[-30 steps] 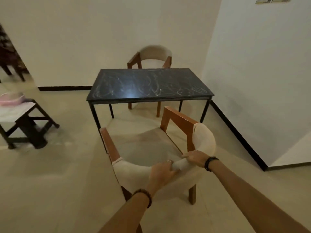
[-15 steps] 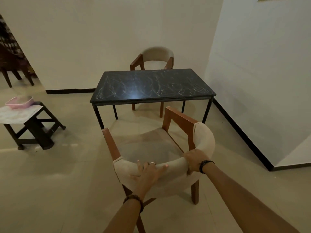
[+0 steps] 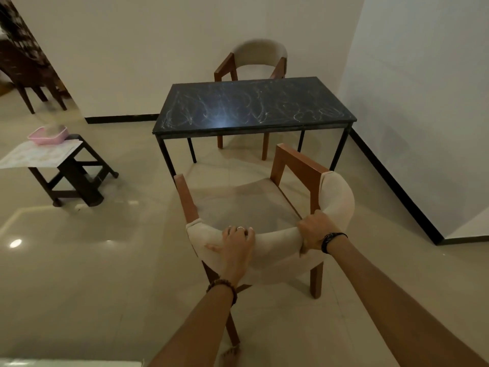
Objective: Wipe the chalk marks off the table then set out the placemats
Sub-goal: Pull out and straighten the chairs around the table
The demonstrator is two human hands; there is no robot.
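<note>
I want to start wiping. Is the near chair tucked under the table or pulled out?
Pulled out. The near chair stands clear of the table, bare floor between them, with both hands on its backrest.

Near chair [image 3: 270,207] before table [image 3: 254,104] — far chair [image 3: 258,60] behind; stool [image 3: 71,170] left.

Walls [image 3: 148,49] are plain cream; the right-hand wall [image 3: 423,102] reads paler. A black skirting board [image 3: 391,181] runs along their base. Floor [image 3: 92,260] is glossy beige tile with a bright light reflection [image 3: 15,243] at left. 2 armchairs with wooden frames and cream upholstery: 1 near [image 3: 264,207], 1 far [image 3: 258,60] against the back wall. A dark wooden side table [image 3: 76,178] stands at left. A dark chair [image 3: 29,78] shows through the opening at upper left.
</note>
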